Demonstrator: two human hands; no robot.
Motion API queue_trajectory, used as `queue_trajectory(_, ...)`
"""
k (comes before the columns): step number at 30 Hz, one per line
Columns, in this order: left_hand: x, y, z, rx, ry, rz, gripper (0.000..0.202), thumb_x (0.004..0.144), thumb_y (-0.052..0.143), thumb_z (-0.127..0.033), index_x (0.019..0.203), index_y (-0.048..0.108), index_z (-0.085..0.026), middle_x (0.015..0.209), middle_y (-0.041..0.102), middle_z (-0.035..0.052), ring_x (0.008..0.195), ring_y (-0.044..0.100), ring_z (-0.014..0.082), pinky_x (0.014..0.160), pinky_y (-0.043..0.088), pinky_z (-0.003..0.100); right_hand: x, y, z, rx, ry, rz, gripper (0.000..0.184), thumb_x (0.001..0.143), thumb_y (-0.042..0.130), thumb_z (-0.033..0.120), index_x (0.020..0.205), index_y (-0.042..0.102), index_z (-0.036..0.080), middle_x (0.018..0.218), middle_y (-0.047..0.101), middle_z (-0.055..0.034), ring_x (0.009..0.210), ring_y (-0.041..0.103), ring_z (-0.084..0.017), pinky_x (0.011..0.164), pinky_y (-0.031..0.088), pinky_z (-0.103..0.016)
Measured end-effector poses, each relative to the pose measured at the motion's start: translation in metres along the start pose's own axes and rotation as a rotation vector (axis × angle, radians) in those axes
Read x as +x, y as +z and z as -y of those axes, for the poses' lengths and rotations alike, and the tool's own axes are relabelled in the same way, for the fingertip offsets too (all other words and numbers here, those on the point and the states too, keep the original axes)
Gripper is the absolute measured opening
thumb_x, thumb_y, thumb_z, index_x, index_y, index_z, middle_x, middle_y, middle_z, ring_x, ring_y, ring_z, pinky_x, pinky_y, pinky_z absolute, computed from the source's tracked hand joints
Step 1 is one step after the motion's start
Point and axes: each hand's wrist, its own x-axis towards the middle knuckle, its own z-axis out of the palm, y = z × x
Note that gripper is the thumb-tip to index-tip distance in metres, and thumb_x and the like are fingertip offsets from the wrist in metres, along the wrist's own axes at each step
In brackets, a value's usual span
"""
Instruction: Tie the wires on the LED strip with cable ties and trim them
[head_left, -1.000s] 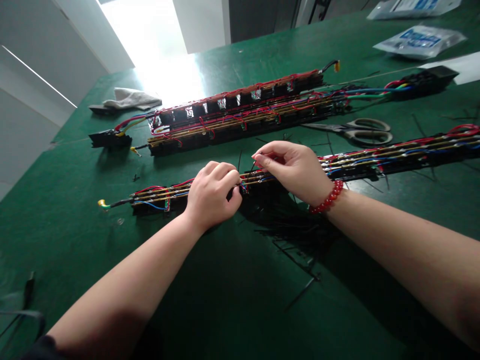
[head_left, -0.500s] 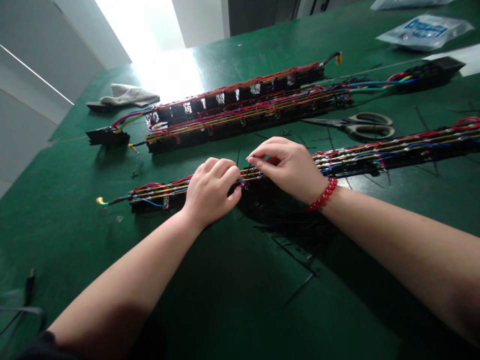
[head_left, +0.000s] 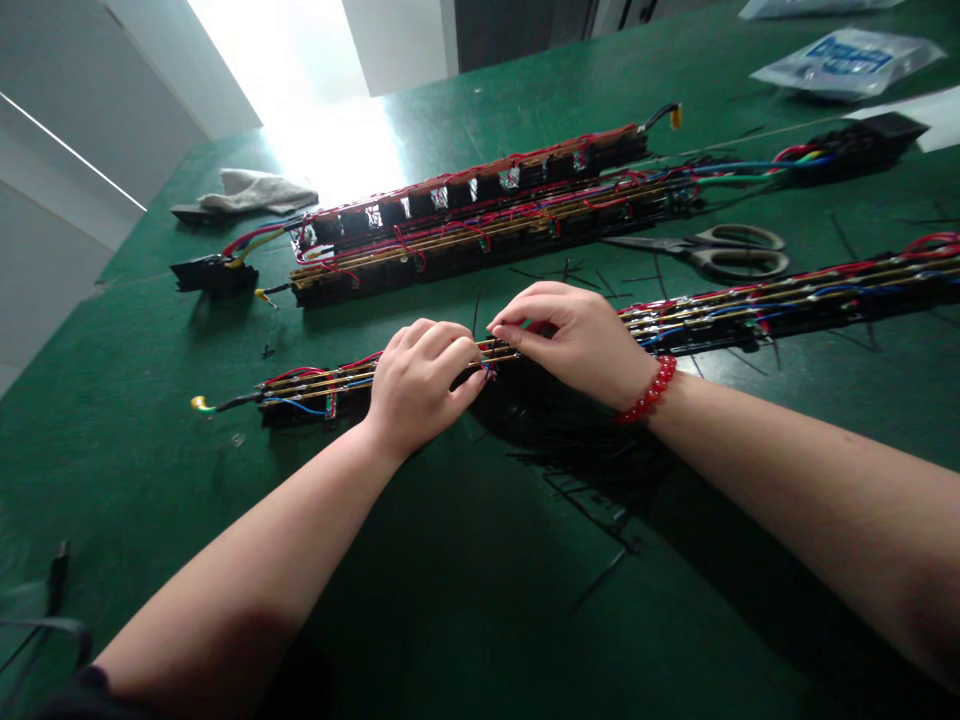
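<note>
A long black bar (head_left: 810, 298) carries brass rods with red and blue wires and runs across the table under both hands. My left hand (head_left: 424, 385) is curled over its left part, fingers on the far side and thumb on the near side. Just right of it, my right hand (head_left: 574, 335), with a red bead bracelet at the wrist, pinches thumb and forefinger together above the rods. What the pinch holds is too small to make out. A thin black cable tie (head_left: 476, 312) sticks up between the hands.
Behind lie two similar wired bars (head_left: 480, 255) and a pair of scissors (head_left: 739, 252). A heap of black cable ties (head_left: 592, 500) is on the near side. A grey cloth (head_left: 259, 190) lies back left, a clear plastic bag (head_left: 847, 62) back right.
My right hand has shifted slightly down and left, its pinch lower over the rods. My left hand stays on the bar, its thumb a little further right.
</note>
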Motion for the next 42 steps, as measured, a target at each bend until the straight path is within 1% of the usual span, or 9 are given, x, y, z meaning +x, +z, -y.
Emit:
queue_trajectory(2, -0.001, 0.001, 0.001, -0.013, 0.002, -0.026, 0.015, 0.095, 0.067, -0.035, 0.089, 0.066, -0.021, 0.097, 0.074, 0.0014, 0.091, 0.064, 0.0188, 0.084, 0.046, 0.034, 0.0, -0.001, 0.0, 0.011, -0.038, 0.027, 0.013, 0.091, 0.069, 0.023, 0.086, 0.079, 0.017, 0.088, 0.076, -0.0053, 0.085, 0.069, -0.018, 0.079, 0.052, -0.031)
queue_trajectory(5, -0.001, 0.001, 0.002, -0.037, -0.015, -0.039, 0.015, 0.096, 0.067, -0.035, 0.089, 0.069, -0.022, 0.097, 0.075, 0.0006, 0.091, 0.065, 0.0175, 0.085, 0.046, 0.033, -0.001, -0.002, -0.002, 0.005, -0.107, 0.064, 0.014, 0.092, 0.069, 0.023, 0.086, 0.079, 0.016, 0.088, 0.077, -0.0059, 0.086, 0.069, -0.018, 0.081, 0.052, -0.032)
queue_trajectory(11, 0.0, -0.001, 0.0, -0.111, -0.071, -0.012, 0.012, 0.095, 0.069, -0.035, 0.093, 0.075, -0.024, 0.099, 0.078, -0.0009, 0.09, 0.065, 0.0172, 0.086, 0.046, 0.033, -0.004, -0.002, -0.005, 0.006, -0.169, 0.061, 0.012, 0.091, 0.071, 0.024, 0.09, 0.081, 0.017, 0.087, 0.079, -0.0057, 0.084, 0.07, -0.019, 0.082, 0.053, -0.033)
queue_trajectory(14, 0.001, -0.002, -0.001, -0.157, -0.1, 0.007, 0.013, 0.095, 0.068, -0.035, 0.094, 0.077, -0.026, 0.101, 0.079, -0.0017, 0.091, 0.065, 0.017, 0.087, 0.046, 0.033, -0.005, -0.003, -0.003, 0.035, -0.134, 0.064, 0.01, 0.09, 0.072, 0.024, 0.089, 0.081, 0.018, 0.085, 0.079, -0.0039, 0.083, 0.071, -0.018, 0.081, 0.053, -0.032)
queue_trajectory(18, 0.003, -0.004, -0.002, -0.21, -0.134, 0.054, 0.015, 0.096, 0.067, -0.036, 0.094, 0.078, -0.026, 0.102, 0.079, -0.001, 0.094, 0.065, 0.0168, 0.089, 0.047, 0.033, -0.005, -0.004, 0.001, 0.079, -0.017, 0.061, 0.008, 0.087, 0.074, 0.024, 0.085, 0.08, 0.019, 0.084, 0.078, -0.0024, 0.081, 0.07, -0.016, 0.076, 0.052, -0.029)
queue_trajectory(21, 0.005, -0.005, -0.003, -0.229, -0.156, 0.074, 0.016, 0.095, 0.067, -0.037, 0.094, 0.078, -0.026, 0.101, 0.079, 0.0, 0.095, 0.066, 0.0176, 0.09, 0.048, 0.033, -0.006, -0.006, 0.003, 0.114, 0.03, 0.067, 0.008, 0.086, 0.074, 0.025, 0.084, 0.079, 0.019, 0.083, 0.078, -0.0023, 0.078, 0.07, -0.016, 0.074, 0.051, -0.029)
queue_trajectory(29, 0.007, -0.004, -0.002, -0.228, -0.204, 0.089, 0.014, 0.093, 0.071, -0.034, 0.089, 0.078, -0.024, 0.097, 0.079, 0.0016, 0.094, 0.066, 0.0192, 0.089, 0.05, 0.035, -0.003, -0.013, 0.003, 0.125, -0.031, 0.166, 0.01, 0.086, 0.07, 0.024, 0.088, 0.08, 0.022, 0.087, 0.078, -0.0029, 0.085, 0.07, -0.018, 0.08, 0.052, -0.032)
queue_trajectory(38, 0.007, -0.002, -0.002, -0.226, -0.198, 0.064, 0.015, 0.093, 0.071, -0.035, 0.087, 0.078, -0.023, 0.095, 0.079, 0.0016, 0.091, 0.066, 0.0188, 0.087, 0.051, 0.035, -0.005, -0.008, 0.002, 0.079, -0.049, 0.151, 0.012, 0.087, 0.07, 0.027, 0.083, 0.078, 0.019, 0.084, 0.076, -0.0054, 0.083, 0.068, -0.019, 0.078, 0.051, -0.033)
queue_trajectory(42, 0.007, -0.002, -0.002, -0.227, -0.194, 0.058, 0.015, 0.092, 0.072, -0.035, 0.087, 0.078, -0.022, 0.095, 0.079, 0.0016, 0.091, 0.066, 0.019, 0.088, 0.051, 0.035, -0.005, -0.007, 0.001, 0.068, -0.04, 0.141, 0.013, 0.087, 0.07, 0.028, 0.083, 0.077, 0.019, 0.084, 0.076, -0.0051, 0.083, 0.068, -0.019, 0.078, 0.05, -0.032)
